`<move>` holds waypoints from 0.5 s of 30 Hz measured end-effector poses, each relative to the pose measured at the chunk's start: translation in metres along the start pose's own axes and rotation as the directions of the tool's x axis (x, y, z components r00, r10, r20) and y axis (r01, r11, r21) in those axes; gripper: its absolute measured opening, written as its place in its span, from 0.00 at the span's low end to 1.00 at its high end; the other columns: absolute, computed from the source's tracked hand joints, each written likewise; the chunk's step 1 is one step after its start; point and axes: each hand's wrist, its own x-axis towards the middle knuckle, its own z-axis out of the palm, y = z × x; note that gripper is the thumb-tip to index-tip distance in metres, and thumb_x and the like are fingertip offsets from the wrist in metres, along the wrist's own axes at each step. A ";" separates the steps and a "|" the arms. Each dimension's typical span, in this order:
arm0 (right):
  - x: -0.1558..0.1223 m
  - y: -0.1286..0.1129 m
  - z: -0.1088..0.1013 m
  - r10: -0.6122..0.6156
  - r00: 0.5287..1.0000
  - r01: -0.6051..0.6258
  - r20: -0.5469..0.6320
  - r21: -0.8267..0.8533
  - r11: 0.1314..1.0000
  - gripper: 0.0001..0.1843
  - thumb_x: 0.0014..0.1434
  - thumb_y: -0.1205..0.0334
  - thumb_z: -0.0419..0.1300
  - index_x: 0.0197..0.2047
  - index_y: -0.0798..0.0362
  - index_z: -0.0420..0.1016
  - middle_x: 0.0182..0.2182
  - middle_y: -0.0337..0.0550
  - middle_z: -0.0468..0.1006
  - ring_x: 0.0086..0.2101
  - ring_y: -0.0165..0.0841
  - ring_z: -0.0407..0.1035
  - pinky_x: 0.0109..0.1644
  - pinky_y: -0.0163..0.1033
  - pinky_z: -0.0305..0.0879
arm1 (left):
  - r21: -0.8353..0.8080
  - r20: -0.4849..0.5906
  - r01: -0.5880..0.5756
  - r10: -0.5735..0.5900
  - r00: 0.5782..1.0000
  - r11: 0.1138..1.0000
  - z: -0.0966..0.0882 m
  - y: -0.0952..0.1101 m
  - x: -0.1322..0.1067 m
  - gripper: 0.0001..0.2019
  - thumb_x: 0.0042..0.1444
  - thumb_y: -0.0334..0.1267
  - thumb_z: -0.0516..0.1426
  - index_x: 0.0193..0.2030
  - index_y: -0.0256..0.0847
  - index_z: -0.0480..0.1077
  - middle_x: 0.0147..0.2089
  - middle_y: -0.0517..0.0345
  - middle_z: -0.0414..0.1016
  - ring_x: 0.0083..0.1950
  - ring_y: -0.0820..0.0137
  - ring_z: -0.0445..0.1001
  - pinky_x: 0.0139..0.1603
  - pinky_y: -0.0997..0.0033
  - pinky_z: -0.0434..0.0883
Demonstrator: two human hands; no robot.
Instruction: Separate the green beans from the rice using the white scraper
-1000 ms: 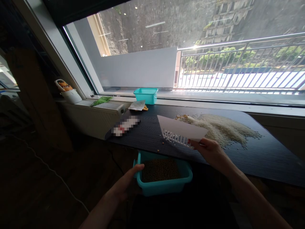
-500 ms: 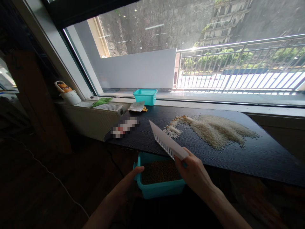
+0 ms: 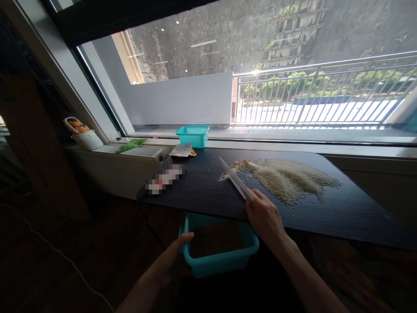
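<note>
Daylight pours at you through the window (image 3: 182, 52) across the top of the frame, nearly white behind the railing (image 3: 309, 91) at upper right, while the lower left sinks into near-black. Your left hand (image 3: 171, 256) and the teal container (image 3: 224, 263) sit dim at bottom centre; pixelation masks a patch (image 3: 164, 179) left of centre

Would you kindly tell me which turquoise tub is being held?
The nearer tub, at the near edge of the table: the left hand grips its side. The other tub stands untouched by the window.
</note>
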 end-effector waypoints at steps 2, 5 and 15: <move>0.002 0.008 -0.002 0.039 0.999 -0.040 -0.026 -0.028 0.999 0.19 0.60 0.66 0.44 0.48 0.54 0.73 0.32 0.45 0.75 0.32 0.36 0.69 0.33 0.37 0.62 | 0.016 0.015 0.003 -0.003 1.000 1.000 0.002 -0.001 0.001 0.32 0.53 0.51 0.56 0.59 0.32 0.59 0.44 0.43 0.76 0.47 0.55 0.75 0.46 0.55 0.72; 0.004 0.021 -0.006 0.076 0.994 -0.082 -0.078 -0.081 0.993 0.18 0.59 0.66 0.45 0.46 0.54 0.73 0.30 0.45 0.74 0.30 0.35 0.68 0.30 0.37 0.59 | 0.025 0.023 0.002 -0.002 1.000 1.000 0.002 -0.001 0.003 0.33 0.51 0.53 0.57 0.60 0.34 0.59 0.45 0.43 0.76 0.47 0.55 0.75 0.45 0.55 0.72; 0.006 0.075 -0.029 0.300 0.943 -0.324 -0.141 -0.192 0.926 0.16 0.58 0.61 0.47 0.34 0.56 0.75 0.32 0.50 0.77 0.27 0.35 0.69 0.29 0.37 0.58 | 0.052 0.026 0.020 -0.022 0.999 0.998 0.007 0.001 0.003 0.33 0.52 0.53 0.56 0.59 0.34 0.59 0.46 0.44 0.76 0.50 0.55 0.74 0.47 0.55 0.71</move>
